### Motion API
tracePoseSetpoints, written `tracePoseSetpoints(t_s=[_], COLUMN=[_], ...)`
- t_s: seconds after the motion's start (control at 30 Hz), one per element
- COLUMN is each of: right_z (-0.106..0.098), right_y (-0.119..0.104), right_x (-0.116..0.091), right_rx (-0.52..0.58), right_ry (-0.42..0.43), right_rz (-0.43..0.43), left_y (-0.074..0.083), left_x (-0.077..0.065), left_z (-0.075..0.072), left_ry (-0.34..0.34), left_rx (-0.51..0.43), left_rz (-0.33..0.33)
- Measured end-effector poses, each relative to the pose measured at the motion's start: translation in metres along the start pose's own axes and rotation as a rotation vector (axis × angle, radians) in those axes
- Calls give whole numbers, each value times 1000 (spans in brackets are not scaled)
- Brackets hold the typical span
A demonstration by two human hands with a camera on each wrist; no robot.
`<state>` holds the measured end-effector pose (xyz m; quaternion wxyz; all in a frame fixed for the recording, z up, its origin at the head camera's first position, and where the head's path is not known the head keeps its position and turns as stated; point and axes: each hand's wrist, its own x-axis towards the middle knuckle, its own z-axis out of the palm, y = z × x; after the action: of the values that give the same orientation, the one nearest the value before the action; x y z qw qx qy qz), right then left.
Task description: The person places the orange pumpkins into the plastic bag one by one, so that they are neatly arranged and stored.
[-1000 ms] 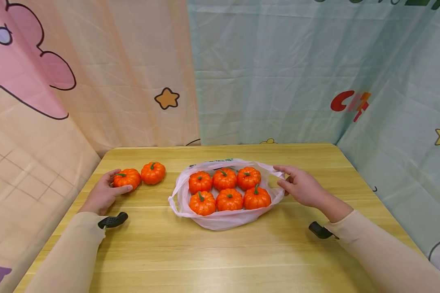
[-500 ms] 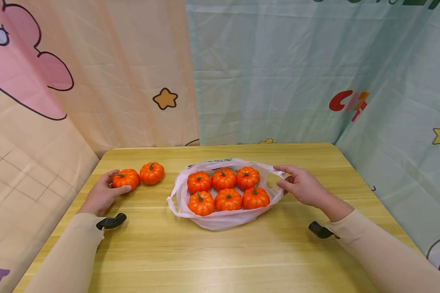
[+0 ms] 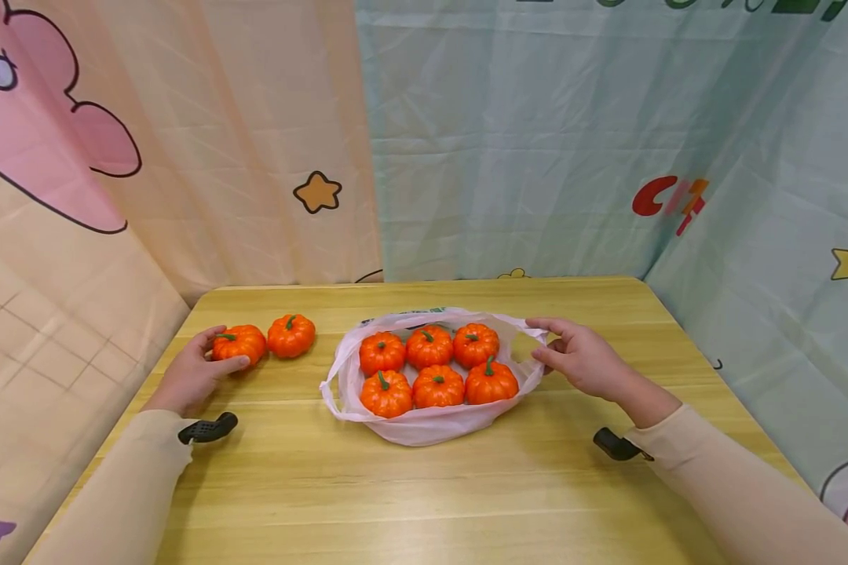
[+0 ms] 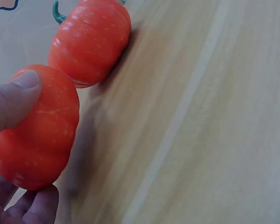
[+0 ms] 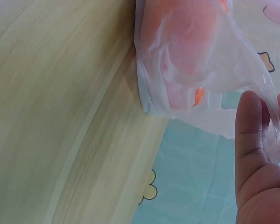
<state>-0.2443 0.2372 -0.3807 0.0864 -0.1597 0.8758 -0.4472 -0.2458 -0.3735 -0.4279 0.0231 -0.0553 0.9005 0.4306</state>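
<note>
My left hand (image 3: 192, 370) grips a small orange pumpkin (image 3: 240, 345) at the left of the table, with the thumb across its near side and fingers behind it. A second pumpkin (image 3: 291, 336) with a green stem sits just right of it; the two overlap in the left wrist view. In the middle stands a white plastic bag (image 3: 424, 431), its mouth spread wide, holding several more pumpkins (image 3: 438, 386) in two rows. At the bag's right end my right hand (image 3: 585, 362) pinches the handle (image 5: 270, 100) between thumb and fingers.
The wooden table (image 3: 424, 502) reaches back to a printed curtain (image 3: 509, 157), with more curtain on both sides. The bag's other handle (image 3: 330, 396) hangs loose at its left end. Dark wrist devices (image 3: 208, 429) sit on both cuffs.
My left hand has shifted very slightly left with the pumpkin in its grip. The right hand stays on the bag handle, and the head view has drifted a little.
</note>
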Motion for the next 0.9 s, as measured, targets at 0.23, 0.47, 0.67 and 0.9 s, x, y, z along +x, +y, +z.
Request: tracePoseSetpoints(t_s=[0.23,0.47,0.67,0.9], right_z=[1,1,1,0], right_y=[1,0,2,3], right_x=[1,2,1,0], right_rx=[-3,1,-17,-15], right_ry=[2,3,3,-1], right_rz=[-3,-4,0,-6], left_y=[17,45,69,94], left_x=[-5,-7,-11,-15], left_z=[-3,0,6,17], left_ry=[37,26,-18,-65], left_rx=[-69,-87,-145,-213], left_rz=[76,161,211,264])
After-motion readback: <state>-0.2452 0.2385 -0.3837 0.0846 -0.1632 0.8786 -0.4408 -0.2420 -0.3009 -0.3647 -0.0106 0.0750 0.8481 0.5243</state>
